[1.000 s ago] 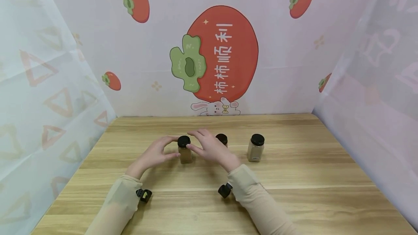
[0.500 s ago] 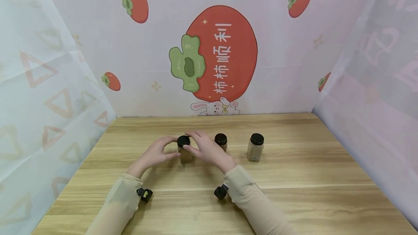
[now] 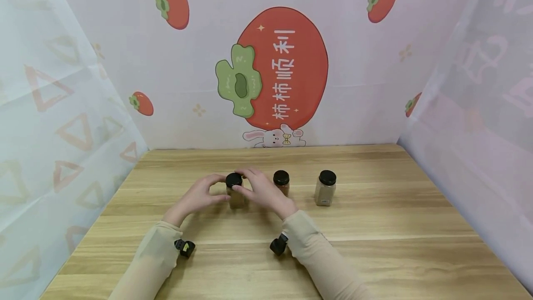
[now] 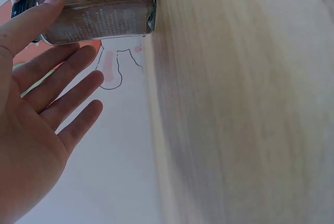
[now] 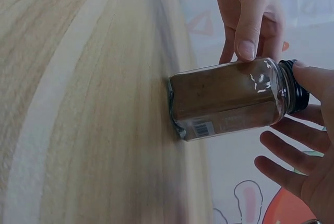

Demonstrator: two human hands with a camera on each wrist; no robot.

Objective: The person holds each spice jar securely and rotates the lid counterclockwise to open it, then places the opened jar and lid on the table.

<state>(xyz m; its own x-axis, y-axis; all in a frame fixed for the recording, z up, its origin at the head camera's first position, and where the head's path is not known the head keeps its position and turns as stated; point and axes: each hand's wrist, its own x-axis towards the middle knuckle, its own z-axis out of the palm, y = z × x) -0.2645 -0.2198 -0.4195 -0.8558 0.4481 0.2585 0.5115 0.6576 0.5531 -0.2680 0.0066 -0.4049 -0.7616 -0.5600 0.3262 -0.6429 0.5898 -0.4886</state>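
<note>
the transparent, square-sided jar filled with brown powder (image 3: 236, 200) stands upright on the light-brown, wood-grained table (image 3: 374, 244), between the person's two hands. its round, ribbed black lid (image 5: 296, 89) is seated on the neck. the left hand (image 3: 201, 194) is located at the left side of the jar and grasps the body between thumb and forefinger; the thumb lies against the near side, toward the neck. the remaining left fingers extend past the jar and are spread apart, as shown in the left wrist view. the right hand (image 3: 264, 193) is located at the upper right of the jar and pinches the lid, with the thumb on one side and the forefinger on the opposite side. its other fingers extend beyond the jar. a white barcode label (image 5: 203, 129) is visible near the base of the body. a second transparent jar with a black lid and reddish-brown contents (image 3: 281, 182) stands to the right of the right hand, its lower part hidden by that hand. a third transparent jar with a black lid and pale beige contents (image 3: 325, 190) stands upright farther right, well apart from both hands. the contact force of the fingers cannot be determined.
</note>
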